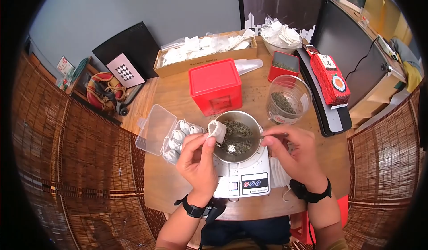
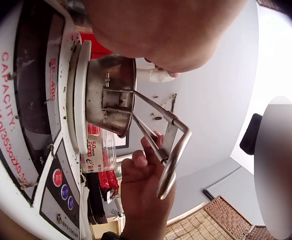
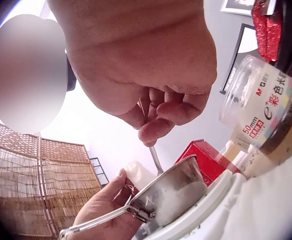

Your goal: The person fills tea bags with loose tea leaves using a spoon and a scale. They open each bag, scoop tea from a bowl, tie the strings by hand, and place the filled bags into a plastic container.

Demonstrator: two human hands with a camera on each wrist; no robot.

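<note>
My left hand [image 1: 198, 166] pinches a small white drawstring pouch [image 1: 217, 129], its mouth open, over the left rim of a metal pot [image 3: 173, 197]. Crumbled dried leaves [image 1: 243, 146] lie in the pot, which stands on a white kitchen scale [image 1: 256, 167]. From the right, my right hand [image 1: 296, 151] holds a spoon [image 1: 255, 137] by its handle. The spoon's far end reaches over the leaves toward the pouch. In the left wrist view, the pot's wire handle [image 2: 171, 165] sticks out on the near side.
Left of the pot, a clear lidded box [image 1: 156, 129] holds several filled pouches. Behind stand a red tin [image 1: 216, 87] and a carton [image 1: 205, 62] of white pouches. A clear jar [image 1: 290, 96] with leaves, an open red tin [image 1: 284, 65] and a red packet [image 1: 329, 78] are at right.
</note>
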